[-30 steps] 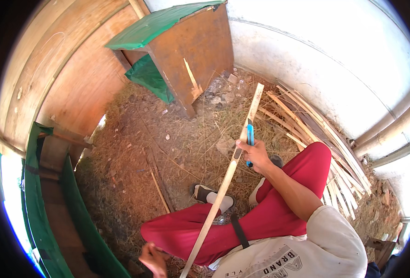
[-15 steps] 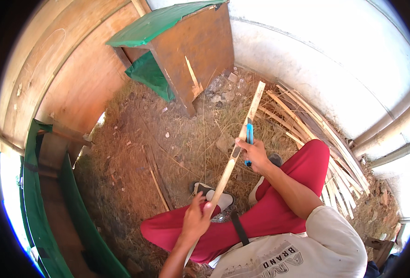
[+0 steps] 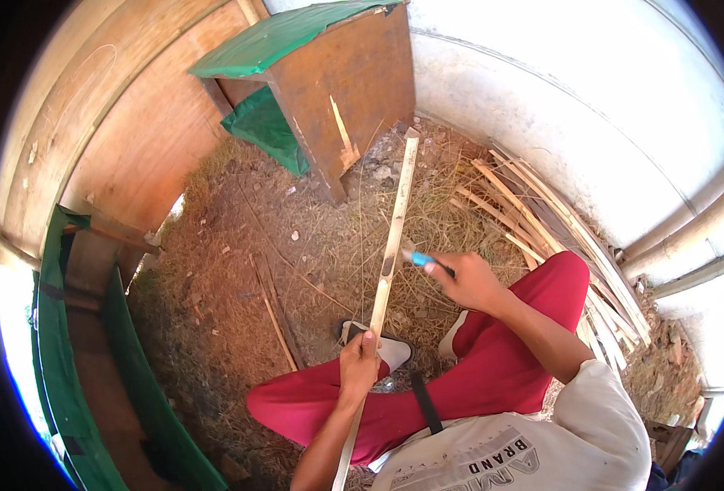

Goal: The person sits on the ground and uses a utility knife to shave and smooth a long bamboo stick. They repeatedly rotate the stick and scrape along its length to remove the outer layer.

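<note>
A long pale bamboo strip (image 3: 398,209) rises from my lap toward the brown desk, with a dark joint partway along it. My left hand (image 3: 359,366) is closed around its lower part, above my left shin. A blue utility knife (image 3: 421,259) is gripped in my right hand (image 3: 470,282), just right of the strip and apart from it. Motion blurs the knife's front end, so how far its blade is out cannot be told.
A heap of split bamboo strips (image 3: 542,221) lies along the white wall at right. Ahead stands a brown wooden desk (image 3: 350,82) with a green cover. Another green-covered wooden piece (image 3: 84,352) is at left. Thin sticks (image 3: 274,315) lie on the dry-grass ground.
The bamboo strip's far end has swung left and stands more upright. My right hand has come off the strip and turned the knife toward it. My left fingers have closed on the strip.
</note>
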A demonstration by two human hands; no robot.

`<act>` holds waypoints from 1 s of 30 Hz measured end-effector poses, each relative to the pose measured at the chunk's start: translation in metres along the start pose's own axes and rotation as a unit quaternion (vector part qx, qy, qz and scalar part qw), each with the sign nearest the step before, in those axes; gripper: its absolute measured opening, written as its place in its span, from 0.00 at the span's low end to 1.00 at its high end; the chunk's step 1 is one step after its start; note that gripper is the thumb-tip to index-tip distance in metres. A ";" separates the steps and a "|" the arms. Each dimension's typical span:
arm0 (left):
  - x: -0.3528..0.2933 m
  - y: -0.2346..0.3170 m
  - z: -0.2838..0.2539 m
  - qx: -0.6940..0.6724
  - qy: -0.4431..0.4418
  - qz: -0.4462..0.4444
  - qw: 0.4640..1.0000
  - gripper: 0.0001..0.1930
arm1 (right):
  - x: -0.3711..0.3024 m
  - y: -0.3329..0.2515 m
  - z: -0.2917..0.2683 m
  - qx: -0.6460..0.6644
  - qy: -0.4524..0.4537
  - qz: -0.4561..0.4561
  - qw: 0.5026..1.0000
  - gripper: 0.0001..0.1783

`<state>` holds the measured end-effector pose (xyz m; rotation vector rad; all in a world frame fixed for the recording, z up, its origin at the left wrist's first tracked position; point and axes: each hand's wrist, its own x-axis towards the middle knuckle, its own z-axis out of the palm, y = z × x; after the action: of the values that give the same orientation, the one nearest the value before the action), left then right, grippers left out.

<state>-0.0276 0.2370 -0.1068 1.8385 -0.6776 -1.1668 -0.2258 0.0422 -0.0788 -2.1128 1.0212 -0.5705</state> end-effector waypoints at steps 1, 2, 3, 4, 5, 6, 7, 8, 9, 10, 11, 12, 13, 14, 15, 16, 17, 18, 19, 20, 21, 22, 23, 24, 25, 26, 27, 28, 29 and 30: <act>0.001 0.000 0.001 0.000 -0.003 0.004 1.000 0.23 | -0.001 0.007 0.004 -0.004 0.014 -0.041 0.999 0.20; 0.001 -0.001 0.002 -0.001 -0.008 0.008 1.000 0.23 | -0.002 0.017 0.012 -0.008 0.029 -0.081 0.996 0.19; 0.001 -0.001 0.002 -0.001 -0.012 0.011 1.000 0.23 | -0.005 0.024 0.019 -0.013 0.043 -0.121 0.992 0.19; 0.001 -0.001 0.003 -0.004 -0.013 0.002 1.000 0.23 | -0.006 0.024 0.023 -0.007 0.046 -0.116 0.992 0.19; 0.000 0.000 0.005 -0.007 -0.015 -0.006 1.000 0.23 | -0.007 0.021 0.028 -0.001 0.049 -0.111 0.993 0.18; 0.000 0.000 0.006 -0.010 -0.016 -0.015 1.000 0.23 | -0.007 0.020 0.031 0.004 0.052 -0.106 0.993 0.18; -0.001 -0.002 0.008 -0.009 -0.008 -0.009 1.000 0.23 | -0.007 0.020 0.034 -0.028 0.054 -0.116 0.991 0.18; -0.002 -0.003 0.010 -0.016 -0.006 -0.015 1.000 0.23 | -0.008 0.020 0.035 -0.033 0.050 -0.106 0.993 0.19; -0.003 -0.004 0.012 -0.023 -0.004 -0.021 1.000 0.24 | -0.010 0.019 0.035 -0.039 0.047 -0.094 0.994 0.19; -0.004 -0.002 0.013 -0.030 -0.001 -0.026 0.999 0.24 | -0.009 0.017 0.033 -0.044 0.045 -0.085 0.994 0.20; -0.005 -0.001 0.013 -0.026 -0.004 -0.026 0.999 0.24 | -0.009 0.015 0.031 -0.057 0.025 -0.066 0.996 0.21; -0.005 0.000 0.013 -0.021 -0.006 -0.027 0.999 0.24 | -0.007 0.018 0.031 -0.059 0.028 -0.068 0.996 0.21; -0.007 -0.001 0.013 -0.015 -0.010 -0.030 0.999 0.24 | -0.008 0.021 0.033 -0.060 0.031 -0.066 0.996 0.21; -0.007 -0.003 0.013 -0.024 -0.013 -0.035 0.999 0.24 | -0.009 0.023 0.034 -0.061 0.033 -0.064 0.996 0.22; -0.007 -0.005 0.014 -0.032 -0.015 -0.040 0.999 0.24 | -0.008 0.025 0.034 -0.079 0.038 -0.071 0.994 0.22; -0.008 -0.008 0.016 -0.041 -0.017 -0.047 0.998 0.24 | -0.009 0.024 0.033 -0.096 0.041 -0.077 0.992 0.22; -0.010 -0.010 0.016 -0.048 -0.020 -0.049 0.997 0.24 | -0.009 0.024 0.034 -0.113 0.043 -0.083 0.989 0.22; -0.012 -0.010 0.016 -0.055 -0.022 -0.051 0.997 0.24 | -0.011 0.025 0.036 -0.120 0.054 -0.089 0.987 0.22; -0.014 -0.009 0.017 -0.063 -0.024 -0.052 0.996 0.24 | -0.012 0.026 0.038 -0.127 0.065 -0.094 0.985 0.22; -0.016 -0.006 0.016 -0.059 -0.029 -0.062 0.996 0.23 | -0.013 0.028 0.041 -0.135 0.076 -0.099 0.983 0.22; -0.019 -0.002 0.016 -0.055 -0.034 -0.073 0.995 0.23 | -0.014 0.030 0.044 -0.129 0.080 -0.103 0.983 0.22; -0.023 0.002 0.015 -0.052 -0.039 -0.082 0.995 0.23 | -0.015 0.031 0.045 -0.123 0.085 -0.108 0.983 0.23; -0.027 0.006 0.013 -0.057 -0.052 -0.093 0.993 0.22 | -0.015 0.032 0.047 -0.117 0.090 -0.112 0.983 0.23; -0.032 0.009 0.011 -0.062 -0.066 -0.105 0.990 0.22 | -0.015 0.032 0.047 -0.126 0.085 -0.091 0.984 0.23; -0.036 0.012 0.009 -0.067 -0.078 -0.115 0.988 0.22 | -0.013 0.031 0.047 -0.134 0.081 -0.071 0.985 0.23; -0.040 0.012 0.007 -0.076 -0.084 -0.134 0.984 0.21 | -0.010 0.030 0.046 -0.143 0.076 -0.050 0.986 0.23; -0.047 0.007 0.005 -0.086 -0.091 -0.153 0.980 0.21 | -0.007 0.036 0.047 -0.140 0.083 -0.056 0.985 0.22; -0.052 0.005 0.004 -0.095 -0.100 -0.169 0.976 0.21 | -0.002 0.045 0.046 -0.140 0.092 -0.061 0.984 0.22; -0.057 0.004 0.002 -0.098 -0.101 -0.170 0.975 0.21 | 0.003 0.052 0.046 -0.139 0.102 -0.067 0.983 0.22; -0.062 0.003 0.000 -0.101 -0.103 -0.170 0.975 0.21 | 0.005 0.058 0.047 -0.151 0.100 -0.037 0.983 0.22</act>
<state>-0.0538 0.2843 -0.0756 1.7152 -0.3441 -1.6050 -0.2208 0.0318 -0.1534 -2.4045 1.2091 -0.7137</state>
